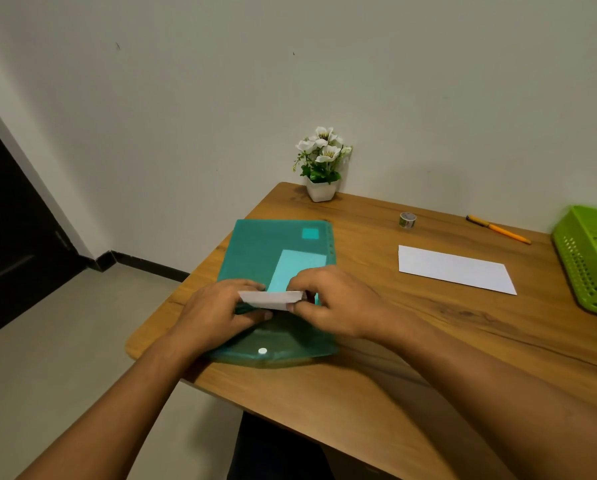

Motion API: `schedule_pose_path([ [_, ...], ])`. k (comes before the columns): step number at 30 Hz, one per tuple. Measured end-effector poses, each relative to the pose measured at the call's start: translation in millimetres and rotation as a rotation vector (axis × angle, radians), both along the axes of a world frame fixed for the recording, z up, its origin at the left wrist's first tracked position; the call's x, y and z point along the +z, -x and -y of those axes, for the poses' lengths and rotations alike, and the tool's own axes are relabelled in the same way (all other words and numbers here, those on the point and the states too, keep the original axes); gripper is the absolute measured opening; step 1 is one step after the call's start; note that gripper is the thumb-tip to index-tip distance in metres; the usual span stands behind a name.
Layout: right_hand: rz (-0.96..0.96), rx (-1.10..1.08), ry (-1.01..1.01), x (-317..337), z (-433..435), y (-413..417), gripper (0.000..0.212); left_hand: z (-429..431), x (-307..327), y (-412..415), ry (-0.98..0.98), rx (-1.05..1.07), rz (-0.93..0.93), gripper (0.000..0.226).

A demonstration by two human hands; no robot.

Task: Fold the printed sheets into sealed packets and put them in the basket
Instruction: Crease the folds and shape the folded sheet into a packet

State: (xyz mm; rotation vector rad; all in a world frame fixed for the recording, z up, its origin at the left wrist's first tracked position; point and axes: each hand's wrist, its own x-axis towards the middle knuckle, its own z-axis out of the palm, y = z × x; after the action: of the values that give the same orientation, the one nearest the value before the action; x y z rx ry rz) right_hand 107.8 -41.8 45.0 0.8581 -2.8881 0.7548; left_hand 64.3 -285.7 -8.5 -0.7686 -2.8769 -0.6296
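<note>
Wooden table [428, 341], pale wall.
Pinches folded white sheet [272, 299] at its ends with left hand [217, 313] and right hand [335, 303], over teal folder [265, 251]; green basket [581, 271] far right, possibly paper inside.

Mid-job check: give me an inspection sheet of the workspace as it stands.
Surface: wooden table.
Job's things: folded paper held over green folder; white sheet lying flat; green basket at right edge; tape roll near the wall.
Clutter: orange pen; potted flowers at back corner.
Hands: left hand and right hand both pinch the folded paper.
Cables: nothing seen.
Surroundings: pale wall, dark door at left.
</note>
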Motion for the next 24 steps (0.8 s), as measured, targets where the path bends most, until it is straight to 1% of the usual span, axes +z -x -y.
schedule_pose_path([
  [3, 0.033, 0.004, 0.175, 22, 2, 0, 0.010, 1, 2, 0, 0.004, -0.026, 0.035, 0.052],
  [5, 0.040, 0.004, 0.289, 38, 1, -1, 0.008, 3, 4, 4, 0.020, -0.075, 0.065, 0.046],
  [6, 0.038, 0.009, 0.338, 46, 1, -2, 0.011, 3, 5, 6, 0.029, -0.093, 0.084, 0.044],
  [8, -0.010, 0.026, 0.407, 64, -2, -3, 0.017, 4, 7, 9, 0.061, -0.111, 0.104, 0.041],
  [10, -0.064, 0.041, 0.491, 79, -5, -2, 0.010, 4, 8, 11, 0.093, -0.117, 0.095, 0.040],
  [13, -0.137, 0.032, 0.635, 100, -11, 0, 0.023, 3, 11, 12, 0.137, -0.108, 0.090, 0.051],
  [15, -0.198, 0.016, 0.667, 114, -16, 1, 0.023, 3, 16, 13, 0.151, -0.114, 0.114, 0.057],
  [17, -0.255, -0.008, 0.675, 123, -23, 2, 0.019, 2, 23, 14, 0.149, -0.107, 0.165, 0.053],
  [18, -0.284, -0.025, 0.677, 127, -27, 3, 0.017, 1, 27, 15, 0.138, -0.091, 0.200, 0.057],
  [20, -0.332, -0.059, 0.679, 129, -37, 3, 0.013, -1, 36, 18, 0.083, -0.044, 0.274, 0.079],
  [21, -0.348, -0.082, 0.680, 129, -42, 3, 0.012, -1, 38, 21, 0.066, -0.025, 0.303, 0.086],
  [22, -0.360, -0.109, 0.680, 127, -46, 4, 0.013, -2, 40, 24, 0.069, -0.013, 0.325, 0.087],
  [24, -0.367, -0.175, 0.676, 118, -56, 5, 0.017, -4, 43, 28, 0.106, -0.023, 0.331, 0.077],
])
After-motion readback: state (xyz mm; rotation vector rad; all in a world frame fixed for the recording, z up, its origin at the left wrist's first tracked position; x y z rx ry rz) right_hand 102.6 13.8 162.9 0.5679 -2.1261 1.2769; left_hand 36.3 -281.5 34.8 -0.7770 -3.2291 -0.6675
